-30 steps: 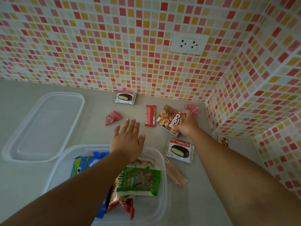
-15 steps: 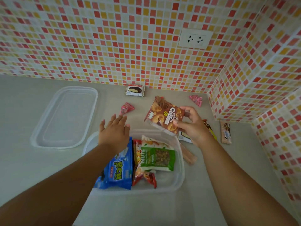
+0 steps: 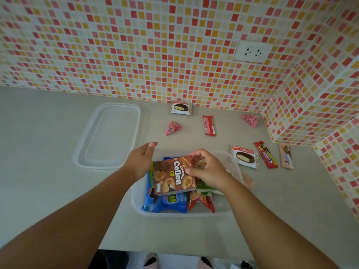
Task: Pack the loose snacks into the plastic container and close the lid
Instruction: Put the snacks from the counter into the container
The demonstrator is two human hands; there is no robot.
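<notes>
the right hand point(image 3: 208, 169) pinches the far right edge of the collon box point(image 3: 173, 176) between thumb and curled fingers, holding it tilted over the container point(image 3: 221, 212). the left hand point(image 3: 140, 162) is at the box's left edge, fingers straight and together, thumb raised; whether it touches the box i cannot tell.

the container sits on the counter point(image 3: 48, 181) near its front edge. inside, under the box, lie a blue pack point(image 3: 165, 204), a red pack point(image 3: 202, 202) and a green pack point(image 3: 204, 185), the last mostly hidden by the right hand. the box and both hands cover much of the opening.

the lid point(image 3: 110, 135) lies flat to the container's far left, apart from it.

loose snacks still on the counter: a choco pie point(image 3: 244, 157) just right of the container's far corner, then a dark red bar point(image 3: 266, 155) and a pink bar point(image 3: 285, 156) side by side further right, near the wall corner. behind the container are a pink triangle point(image 3: 172, 128), a red bar point(image 3: 209, 125) and a second pink triangle point(image 3: 250, 120), well spaced. a second pie point(image 3: 181, 108) rests against the tiled wall point(image 3: 136, 45). a socket point(image 3: 252, 51) is set in the wall above.

something tan and blurred point(image 3: 247, 181) shows just right of the container, behind the right wrist.
</notes>
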